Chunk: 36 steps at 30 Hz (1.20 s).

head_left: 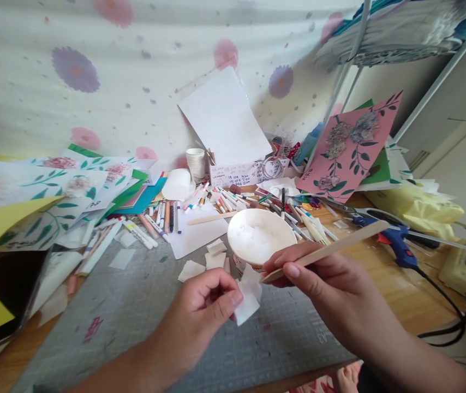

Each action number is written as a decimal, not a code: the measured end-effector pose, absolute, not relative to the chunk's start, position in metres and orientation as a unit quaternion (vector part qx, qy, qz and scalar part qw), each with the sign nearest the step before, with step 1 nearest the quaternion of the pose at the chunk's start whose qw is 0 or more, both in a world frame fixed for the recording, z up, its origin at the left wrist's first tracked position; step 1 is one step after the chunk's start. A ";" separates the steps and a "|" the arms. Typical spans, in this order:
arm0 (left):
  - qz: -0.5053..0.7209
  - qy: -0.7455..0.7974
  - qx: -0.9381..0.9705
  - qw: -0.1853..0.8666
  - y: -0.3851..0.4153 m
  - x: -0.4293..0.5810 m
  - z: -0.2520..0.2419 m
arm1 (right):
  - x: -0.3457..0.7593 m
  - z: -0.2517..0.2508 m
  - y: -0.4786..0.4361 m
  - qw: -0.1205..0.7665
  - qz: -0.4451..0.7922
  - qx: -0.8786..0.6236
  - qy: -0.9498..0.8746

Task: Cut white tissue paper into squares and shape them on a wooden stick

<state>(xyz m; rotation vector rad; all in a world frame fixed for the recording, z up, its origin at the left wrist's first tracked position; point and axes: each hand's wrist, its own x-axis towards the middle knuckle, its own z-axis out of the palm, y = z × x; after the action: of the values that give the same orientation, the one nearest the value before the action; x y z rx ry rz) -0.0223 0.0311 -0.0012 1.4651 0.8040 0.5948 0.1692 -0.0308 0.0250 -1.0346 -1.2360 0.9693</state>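
Note:
My left hand (206, 305) pinches a small piece of white paper (248, 305) between thumb and fingers, over the cutting mat. In my right hand (323, 284) is a flat wooden craft stick (335, 244), tilted so its lower end meets or nearly meets the paper. Just beyond both hands stands a white paper tub (262, 234) with white material inside; I cannot make out what it is. Several small white paper pieces (215, 261) lie on the mat left of the tub. A second wooden stick (211, 218) rests behind them.
A grey cutting mat (106, 333) covers the wooden table. Markers (141, 232) are scattered behind the tub. On the right lie a blue glue gun (399, 245) with its cord and a pink flower card (351, 147). Paper cups (196, 164) stand at the back, with flower pictures (69, 191) at left.

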 end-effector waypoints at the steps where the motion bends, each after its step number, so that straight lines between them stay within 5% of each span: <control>1: 0.258 0.353 0.638 0.634 0.031 -0.022 -0.002 | 0.171 0.024 -0.030 0.598 0.428 -0.440 -0.515; 9: 0.253 0.355 0.638 0.635 0.031 -0.024 -0.005 | 0.189 0.016 -0.017 0.639 0.287 -0.492 -0.517; 20: 0.272 0.317 0.591 0.690 0.030 -0.022 -0.004 | 0.199 0.026 -0.016 0.587 0.084 -0.541 -0.596; 27: 0.280 0.310 0.575 0.703 0.029 -0.023 -0.006 | 0.175 0.028 -0.043 0.574 0.302 -0.455 -0.609; 36: 0.269 0.316 0.594 0.690 0.029 -0.022 -0.002 | 0.165 0.019 -0.047 0.559 0.401 -0.437 -0.579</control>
<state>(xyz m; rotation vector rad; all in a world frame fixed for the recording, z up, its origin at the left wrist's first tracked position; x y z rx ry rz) -0.0216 0.0290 -0.0020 1.3279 0.7059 0.6014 0.1654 -0.0471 0.0188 -1.0298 -1.3659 0.9467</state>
